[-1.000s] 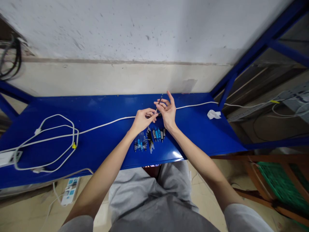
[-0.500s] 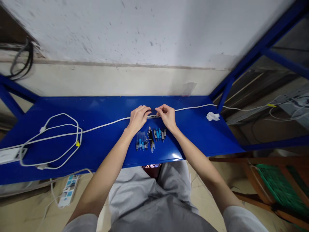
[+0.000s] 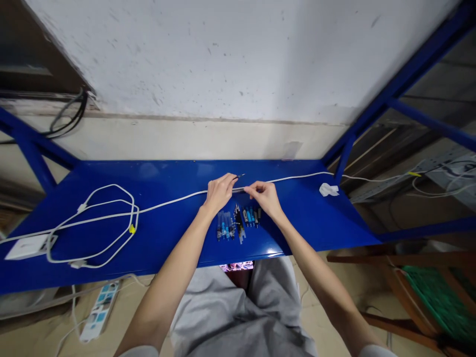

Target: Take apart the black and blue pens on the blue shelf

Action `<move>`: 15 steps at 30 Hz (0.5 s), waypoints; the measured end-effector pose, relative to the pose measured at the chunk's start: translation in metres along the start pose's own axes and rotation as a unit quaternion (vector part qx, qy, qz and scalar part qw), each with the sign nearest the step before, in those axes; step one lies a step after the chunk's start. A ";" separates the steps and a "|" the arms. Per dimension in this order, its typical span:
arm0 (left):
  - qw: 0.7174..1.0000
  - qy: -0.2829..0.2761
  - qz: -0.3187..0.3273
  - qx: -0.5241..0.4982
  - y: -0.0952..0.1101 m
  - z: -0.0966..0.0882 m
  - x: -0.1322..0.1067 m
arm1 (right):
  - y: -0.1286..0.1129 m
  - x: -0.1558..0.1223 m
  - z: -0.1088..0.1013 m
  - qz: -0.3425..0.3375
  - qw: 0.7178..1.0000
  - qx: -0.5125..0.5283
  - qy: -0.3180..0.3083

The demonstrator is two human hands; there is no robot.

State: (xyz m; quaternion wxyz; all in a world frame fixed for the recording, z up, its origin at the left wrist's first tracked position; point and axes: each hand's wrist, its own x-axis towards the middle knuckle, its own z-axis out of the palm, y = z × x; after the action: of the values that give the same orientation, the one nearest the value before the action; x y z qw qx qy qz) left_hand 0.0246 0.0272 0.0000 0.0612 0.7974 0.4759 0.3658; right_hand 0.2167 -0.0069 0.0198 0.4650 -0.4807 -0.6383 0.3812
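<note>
My left hand [image 3: 218, 192] is closed on a thin dark pen refill [image 3: 239, 176] whose tip pokes out to the right above the shelf. My right hand [image 3: 266, 196] is just to its right, fingers pinched on a short dark pen barrel [image 3: 248, 189]. The hands are a small gap apart, over the white cable [image 3: 174, 200]. Right below them, a cluster of several pen parts [image 3: 238, 221], blue, clear and black, lies on the blue metal shelf [image 3: 308, 218] near its front edge.
The white cable loops at the left [image 3: 107, 223] to a white adapter [image 3: 26, 246]. A crumpled white tissue [image 3: 328, 189] lies at the shelf's right end by a blue upright [image 3: 344, 158]. A power strip [image 3: 97, 313] sits on the floor. My grey-trousered lap is below.
The hands dropped from raised to just over the shelf, met on the pen, then drew apart, the refill staying in the left and the barrel in the right. The camera tilted slightly.
</note>
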 end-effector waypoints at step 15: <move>1.000 -0.013 -0.005 0.005 0.002 -0.004 0.001 | -0.022 -0.058 0.024 -0.143 0.894 -0.365 -0.217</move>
State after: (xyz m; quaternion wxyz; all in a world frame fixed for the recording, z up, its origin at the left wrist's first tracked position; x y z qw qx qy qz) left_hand 0.0239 0.0265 0.0041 0.0651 0.7997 0.4814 0.3528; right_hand 0.1937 -0.0692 0.0205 0.1562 -0.4252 -0.8795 0.1460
